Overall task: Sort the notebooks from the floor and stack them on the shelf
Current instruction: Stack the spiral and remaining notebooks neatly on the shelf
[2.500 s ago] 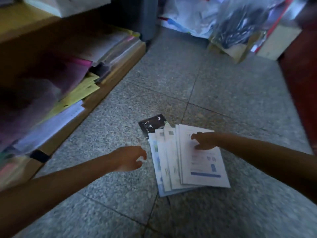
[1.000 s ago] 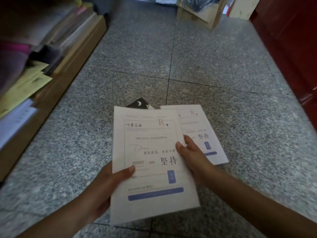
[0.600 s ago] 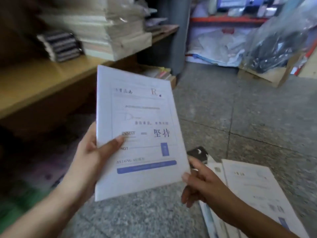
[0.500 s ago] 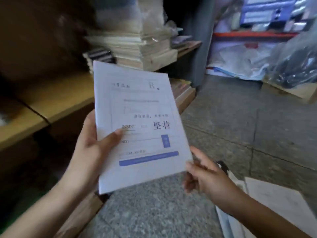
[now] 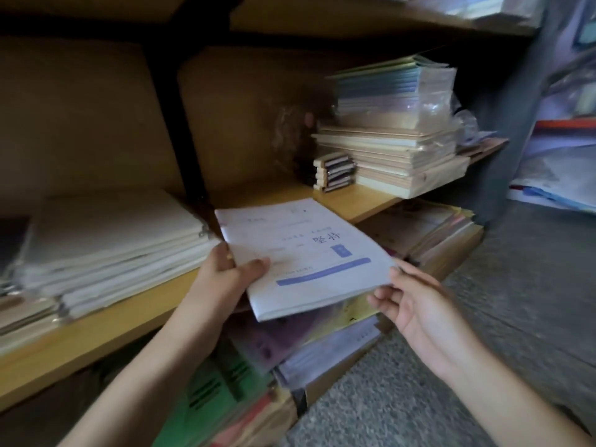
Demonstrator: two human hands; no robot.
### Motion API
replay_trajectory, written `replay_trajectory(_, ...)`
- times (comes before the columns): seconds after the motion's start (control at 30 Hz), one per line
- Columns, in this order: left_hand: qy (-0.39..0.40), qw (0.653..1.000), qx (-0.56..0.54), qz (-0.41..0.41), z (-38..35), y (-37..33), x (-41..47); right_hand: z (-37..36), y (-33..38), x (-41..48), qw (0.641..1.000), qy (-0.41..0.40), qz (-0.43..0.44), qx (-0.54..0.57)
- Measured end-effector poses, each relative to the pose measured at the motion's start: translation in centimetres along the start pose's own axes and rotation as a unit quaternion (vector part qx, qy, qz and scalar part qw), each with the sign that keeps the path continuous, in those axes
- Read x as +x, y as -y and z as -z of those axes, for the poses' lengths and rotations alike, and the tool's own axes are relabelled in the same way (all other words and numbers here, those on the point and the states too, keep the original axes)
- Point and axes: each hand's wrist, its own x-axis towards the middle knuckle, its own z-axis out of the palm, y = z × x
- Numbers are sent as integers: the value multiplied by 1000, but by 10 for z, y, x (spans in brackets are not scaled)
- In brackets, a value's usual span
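A thin stack of white notebooks (image 5: 303, 253) with a blue bar on the cover lies nearly flat, its far end over the wooden shelf (image 5: 351, 201). My left hand (image 5: 225, 282) grips its near left corner, thumb on top. Beside the near right corner my right hand (image 5: 416, 311) is open, fingertips about touching the edge. The notebooks left on the floor are out of view.
A pile of white paper pads (image 5: 106, 243) lies on the shelf at left. Stacked notebooks and wrapped packs (image 5: 393, 140) fill the shelf's right end. A dark upright post (image 5: 180, 124) divides the shelf. Coloured books (image 5: 290, 353) fill the lower level; grey floor (image 5: 483, 317) at right.
I have turned to the shelf and tipped the notebooks from upright to flat, moving them forward over the shelf. My right hand has stayed near the lower right corner.
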Motion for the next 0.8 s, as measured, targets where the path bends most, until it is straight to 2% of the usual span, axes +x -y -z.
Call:
replay_trajectory(0.07,16,999,41,21,2,-3,-3,-4,0,8,1000,-23,14,-5)
replay_trajectory(0.13,45,980,192,32,3,-12,-11,-7,4,19,999,-38,23,-6)
replay_trajectory(0.17,74,943,323,30,3,-15,-15,-8,7,25,999,-43,22,-8)
replay_trajectory(0.2,92,877,472,11,1,-16,-21,-11,10,30,999,-49,19,-11)
replay_trajectory(0.23,82,794,602,-33,-3,-17,-25,-12,12,36,998,-56,14,-17)
replay_trajectory(0.27,54,729,677,-89,-8,-18,-28,-15,14,43,998,-61,9,-31)
replay_trajectory(0.3,32,699,703,-131,-11,-18,-27,-17,15,50,996,-67,5,-52)
replay_trajectory(0.37,28,693,703,-159,-16,-16,-21,-26,17,63,992,-71,-2,-101)
replay_trajectory(0.47,55,708,684,-167,-18,-9,-12,-41,14,78,985,-76,3,-154)
replay_trajectory(0.57,24,706,676,-211,-20,-6,-9,-51,3,86,963,-100,46,-248)
replay_trajectory(0.67,-11,691,692,-208,-18,-6,5,-60,-9,79,891,-92,124,-428)
replay_trajectory(0.8,-60,678,712,-172,-16,-9,26,-69,-28,65,782,25,212,-586)
